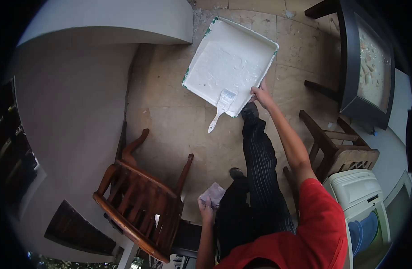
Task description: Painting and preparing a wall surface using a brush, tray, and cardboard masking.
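Note:
My right hand [262,95] grips the near right edge of a paint tray [233,64], held out in front of me. White paint coats the tray, and green patches show on its rim. Near the tray's close corner lies a paintbrush [227,97], its bristles covered in white; its handle sticks out over the rim. Close to my body, my left hand [207,207] holds a flat greyish square piece [213,192], perhaps sandpaper. Parts of my left fingers are hidden behind that piece.
A wooden armchair [145,201] stands to my left, beside a pale wall [81,107]. On the right are a dark glass-topped table [374,64], a wooden chair [347,158] and a white washing machine [355,188]. Tan floor tiles [172,131] bear paint specks.

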`<state>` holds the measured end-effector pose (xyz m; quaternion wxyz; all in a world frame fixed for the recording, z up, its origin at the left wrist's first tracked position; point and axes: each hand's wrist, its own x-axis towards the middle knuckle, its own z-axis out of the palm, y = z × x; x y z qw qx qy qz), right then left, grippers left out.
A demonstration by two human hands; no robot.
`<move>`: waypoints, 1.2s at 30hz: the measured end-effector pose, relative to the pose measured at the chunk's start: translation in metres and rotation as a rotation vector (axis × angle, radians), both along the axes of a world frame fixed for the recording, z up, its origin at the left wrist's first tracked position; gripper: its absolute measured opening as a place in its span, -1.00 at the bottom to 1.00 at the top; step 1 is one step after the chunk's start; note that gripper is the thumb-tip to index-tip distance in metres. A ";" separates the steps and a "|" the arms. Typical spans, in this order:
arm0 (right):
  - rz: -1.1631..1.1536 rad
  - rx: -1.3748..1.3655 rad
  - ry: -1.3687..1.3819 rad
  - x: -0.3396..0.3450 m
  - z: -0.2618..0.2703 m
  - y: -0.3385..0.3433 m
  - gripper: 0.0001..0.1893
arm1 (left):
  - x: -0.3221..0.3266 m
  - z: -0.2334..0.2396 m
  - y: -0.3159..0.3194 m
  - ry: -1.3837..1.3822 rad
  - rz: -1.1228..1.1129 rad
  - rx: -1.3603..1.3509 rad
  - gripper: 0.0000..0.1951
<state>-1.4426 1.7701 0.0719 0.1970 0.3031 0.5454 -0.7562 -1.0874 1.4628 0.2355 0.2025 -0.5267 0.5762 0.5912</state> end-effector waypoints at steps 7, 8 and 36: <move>0.113 0.080 -0.069 -0.040 -0.120 0.018 -0.08 | -0.023 -0.007 0.007 -0.154 0.071 -0.044 -0.68; 0.132 0.073 -0.093 -0.039 -0.127 0.019 -0.12 | -0.021 -0.005 0.002 -0.149 0.087 -0.038 -0.68; 1.063 0.223 -0.083 0.158 0.289 -0.043 -0.64 | 0.027 0.251 0.027 0.548 0.489 -0.037 -0.72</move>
